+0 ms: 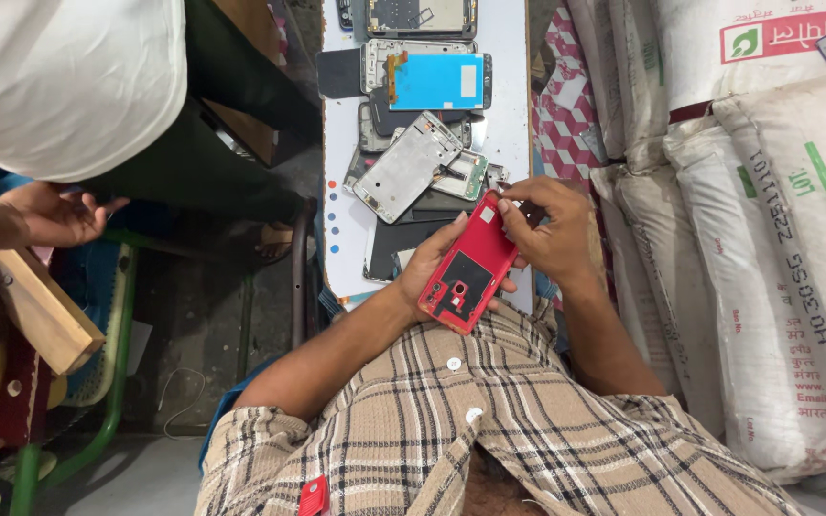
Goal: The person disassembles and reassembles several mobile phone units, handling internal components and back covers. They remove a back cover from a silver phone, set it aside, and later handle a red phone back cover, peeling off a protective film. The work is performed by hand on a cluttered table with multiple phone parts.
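Red cover: phone back cover, inner side up, tilted, held above the person's lap just near of the bench edge; black patch in its middle, camera cut-outs at its near left end.
Left hand: under the cover, cradling it from the left; thumb lies along the far left edge, fingers hidden beneath. Closed on the cover.
Right hand: at the cover's far right corner; thumb and forefinger pinched together at that corner. Whether a small tool or part sits in the pinch cannot be told.
Shirt: plaid, beige and dark, near of the cover; a small red tab lies at its near left.
Bench: narrow white top, running far from the hands, small coloured dots along its left edge.
Parts pile: just far of the hands on the bench; a silver frame tilted on top, dark panels under it.
Blue screen: farther along the bench, flat, beyond the pile.
Sacks: white, stacked at right, close beside the right forearm.
Other person: at far left, white garment; a hand curled, well apart from the bench.
Wood block: left, near of that hand.
Green chair frame: near left, on the floor.
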